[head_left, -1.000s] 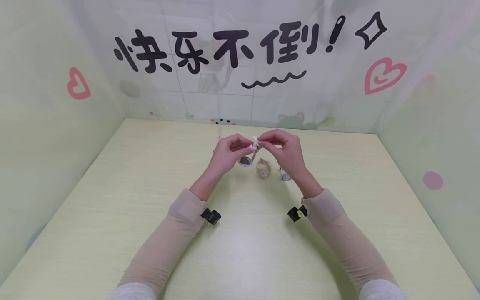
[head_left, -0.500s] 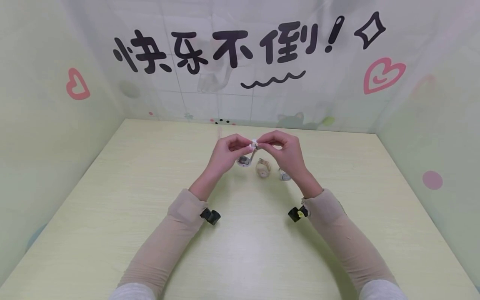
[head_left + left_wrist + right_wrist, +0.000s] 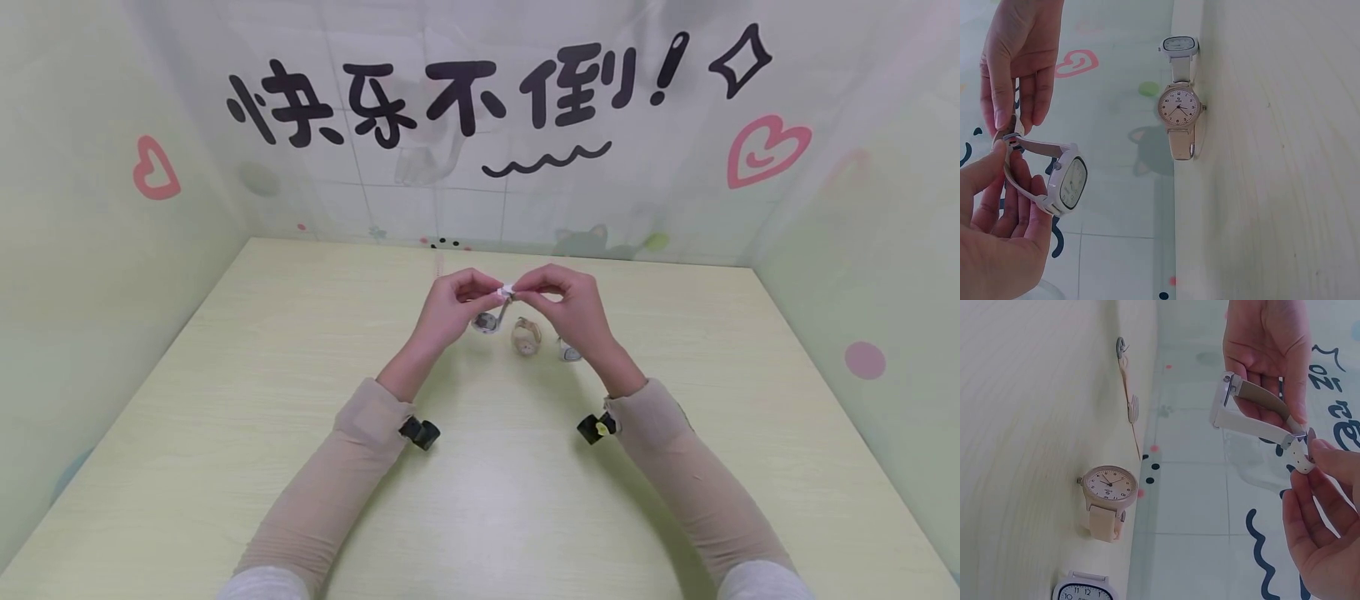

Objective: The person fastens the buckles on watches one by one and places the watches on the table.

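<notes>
Above table (image 3: 225,417), white watch (image 3: 1066,181) dial-down

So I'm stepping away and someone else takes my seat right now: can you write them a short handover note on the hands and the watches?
Left hand: pinches the buckle end of the white watch, held in the air.
Right hand: pinches the strap tip at the buckle.
White watch: strap forms a loop, its tip at the buckle; whether it is fully fastened cannot be told.
On the table: a round beige watch and a second white watch stand with straps closed; another watch lies flat, strap open.
Left: finish the buckle, set the watch down, probably strap the flat one.
</notes>
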Demonstrator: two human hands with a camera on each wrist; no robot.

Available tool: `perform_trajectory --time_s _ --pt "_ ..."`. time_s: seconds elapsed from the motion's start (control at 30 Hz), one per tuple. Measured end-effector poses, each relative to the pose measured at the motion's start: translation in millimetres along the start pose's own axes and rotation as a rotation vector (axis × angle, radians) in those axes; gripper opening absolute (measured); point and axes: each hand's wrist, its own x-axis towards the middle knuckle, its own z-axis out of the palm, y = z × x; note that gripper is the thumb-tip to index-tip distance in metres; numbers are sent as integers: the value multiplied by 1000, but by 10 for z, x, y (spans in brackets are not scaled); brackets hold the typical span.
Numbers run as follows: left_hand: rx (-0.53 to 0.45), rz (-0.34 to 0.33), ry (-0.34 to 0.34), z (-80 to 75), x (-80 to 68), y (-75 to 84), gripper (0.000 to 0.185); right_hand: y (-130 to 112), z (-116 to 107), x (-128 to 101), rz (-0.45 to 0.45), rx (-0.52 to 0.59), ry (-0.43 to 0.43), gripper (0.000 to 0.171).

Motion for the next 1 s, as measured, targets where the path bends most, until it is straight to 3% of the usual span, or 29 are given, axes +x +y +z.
perform_trajectory --time_s 0.3,0.63,1.0 --pt "1 -5 2 5 9 -1 20 -15 -2 5 13 -28 -27 6" --pt "20 -12 4 4 -1 6 19 -35 0 11 6 -137 -60 7" --pt "51 -12 -6 8 -4 -24 18 -25 28 11 -49 -206 -67 6"
